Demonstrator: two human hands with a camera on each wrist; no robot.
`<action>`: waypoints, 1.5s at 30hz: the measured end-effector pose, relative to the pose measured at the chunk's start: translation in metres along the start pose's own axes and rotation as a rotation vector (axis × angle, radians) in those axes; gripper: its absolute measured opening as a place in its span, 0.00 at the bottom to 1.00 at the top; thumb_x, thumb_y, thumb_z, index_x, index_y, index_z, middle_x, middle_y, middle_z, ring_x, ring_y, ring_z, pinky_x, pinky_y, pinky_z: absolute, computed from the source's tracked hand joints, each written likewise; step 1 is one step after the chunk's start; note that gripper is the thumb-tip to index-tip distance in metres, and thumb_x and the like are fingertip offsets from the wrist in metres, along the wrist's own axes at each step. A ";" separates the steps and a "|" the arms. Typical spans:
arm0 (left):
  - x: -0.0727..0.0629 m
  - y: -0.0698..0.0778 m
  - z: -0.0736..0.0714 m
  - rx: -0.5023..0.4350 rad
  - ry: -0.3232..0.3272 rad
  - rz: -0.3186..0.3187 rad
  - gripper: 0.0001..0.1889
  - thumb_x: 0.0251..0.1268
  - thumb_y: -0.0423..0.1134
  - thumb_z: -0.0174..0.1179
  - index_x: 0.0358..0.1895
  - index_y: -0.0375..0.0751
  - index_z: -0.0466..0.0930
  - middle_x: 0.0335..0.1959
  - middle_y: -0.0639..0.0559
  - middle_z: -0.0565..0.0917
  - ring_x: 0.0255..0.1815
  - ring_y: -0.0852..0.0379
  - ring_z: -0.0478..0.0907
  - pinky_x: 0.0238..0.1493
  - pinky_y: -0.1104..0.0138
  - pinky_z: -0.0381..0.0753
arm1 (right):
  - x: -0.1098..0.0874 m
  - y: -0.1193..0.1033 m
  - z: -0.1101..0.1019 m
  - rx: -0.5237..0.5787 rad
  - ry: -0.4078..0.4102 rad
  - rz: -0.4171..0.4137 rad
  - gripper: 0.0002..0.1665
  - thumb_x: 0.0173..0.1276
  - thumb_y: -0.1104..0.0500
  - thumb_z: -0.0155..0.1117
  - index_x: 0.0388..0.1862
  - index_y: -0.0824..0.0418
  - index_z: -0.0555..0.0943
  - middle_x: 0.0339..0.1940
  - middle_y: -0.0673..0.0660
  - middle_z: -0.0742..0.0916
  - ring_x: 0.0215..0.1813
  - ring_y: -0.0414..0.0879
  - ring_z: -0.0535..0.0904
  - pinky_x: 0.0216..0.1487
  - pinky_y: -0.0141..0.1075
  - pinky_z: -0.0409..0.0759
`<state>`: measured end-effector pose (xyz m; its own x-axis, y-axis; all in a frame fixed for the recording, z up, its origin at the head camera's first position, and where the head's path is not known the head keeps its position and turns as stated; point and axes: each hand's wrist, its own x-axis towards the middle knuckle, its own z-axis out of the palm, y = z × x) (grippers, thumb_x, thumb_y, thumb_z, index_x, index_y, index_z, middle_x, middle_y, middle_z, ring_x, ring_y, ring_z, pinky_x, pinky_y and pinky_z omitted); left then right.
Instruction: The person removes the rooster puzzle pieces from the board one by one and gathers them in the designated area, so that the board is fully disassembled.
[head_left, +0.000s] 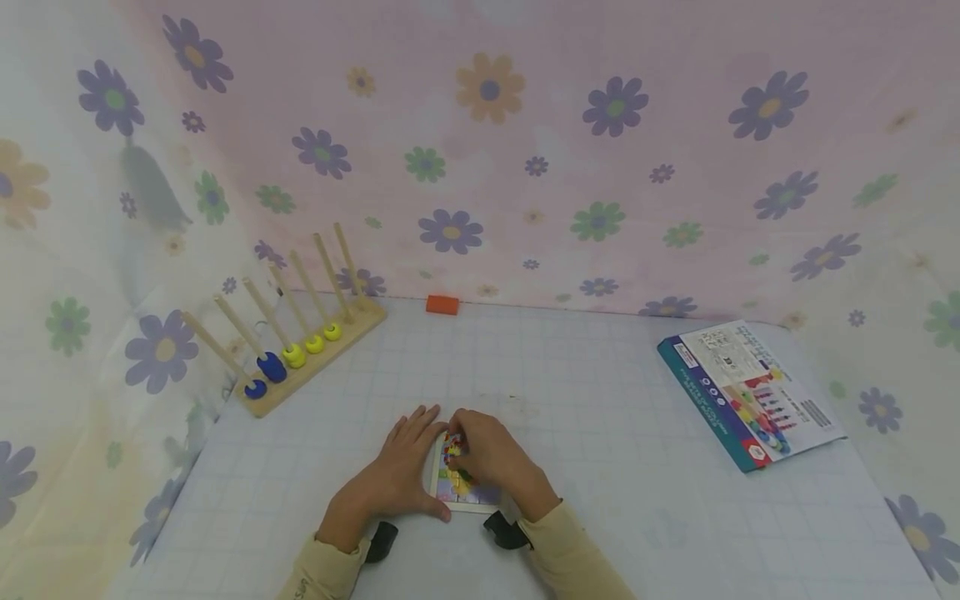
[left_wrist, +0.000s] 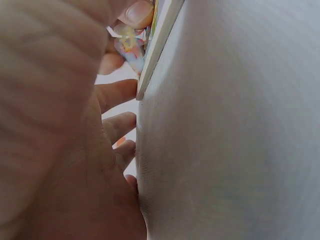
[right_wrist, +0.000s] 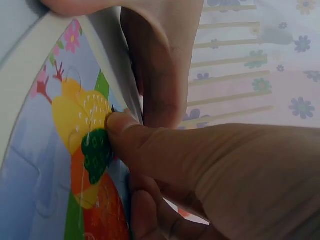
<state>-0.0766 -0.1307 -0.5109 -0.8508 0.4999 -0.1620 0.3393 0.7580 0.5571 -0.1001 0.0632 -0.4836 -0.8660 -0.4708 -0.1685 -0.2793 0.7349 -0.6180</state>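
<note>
A framed jigsaw puzzle [head_left: 472, 507] lies flat at the front middle of the table, its picture showing a yellow bird with a green wing [right_wrist: 96, 155]. My left hand [head_left: 393, 479] rests along the puzzle's left edge, fingers extended away from me and thumb by the near corner. Over the puzzle's right part, my right hand [head_left: 491, 454] pinches a small colourful puzzle piece [left_wrist: 131, 50] between thumb and fingers. In the right wrist view the right thumb [right_wrist: 125, 127] comes down beside the green wing, and the held piece is mostly hidden there.
At the back left stands a wooden counting frame [head_left: 322, 358] with upright pegs and blue and yellow beads. An orange block [head_left: 442, 305] sits by the back wall. A flat printed box [head_left: 750, 392] lies on the right. Flowered cloth [head_left: 525, 192] encloses the table.
</note>
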 end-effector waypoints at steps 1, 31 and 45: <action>0.000 0.000 0.000 -0.003 -0.002 -0.002 0.66 0.32 0.67 0.82 0.79 0.43 0.58 0.84 0.42 0.52 0.86 0.38 0.44 0.84 0.40 0.45 | 0.000 0.000 0.000 0.003 0.000 0.000 0.21 0.60 0.60 0.79 0.49 0.58 0.80 0.37 0.49 0.83 0.37 0.38 0.74 0.39 0.30 0.77; 0.001 -0.003 -0.002 -0.007 0.008 0.009 0.67 0.31 0.66 0.83 0.78 0.42 0.59 0.84 0.42 0.53 0.85 0.38 0.44 0.84 0.40 0.45 | -0.004 0.000 0.002 -0.145 0.052 -0.046 0.21 0.66 0.59 0.73 0.58 0.61 0.84 0.43 0.51 0.89 0.40 0.38 0.80 0.48 0.35 0.84; 0.000 -0.004 0.003 0.005 0.014 0.012 0.66 0.32 0.68 0.81 0.77 0.42 0.60 0.84 0.43 0.52 0.85 0.40 0.44 0.83 0.40 0.46 | -0.008 0.008 -0.001 -0.177 0.001 -0.128 0.17 0.75 0.58 0.65 0.60 0.59 0.83 0.51 0.51 0.80 0.42 0.35 0.77 0.47 0.28 0.84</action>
<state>-0.0769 -0.1322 -0.5160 -0.8524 0.5029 -0.1435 0.3516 0.7542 0.5545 -0.0956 0.0730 -0.4867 -0.8190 -0.5657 -0.0963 -0.4556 0.7431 -0.4901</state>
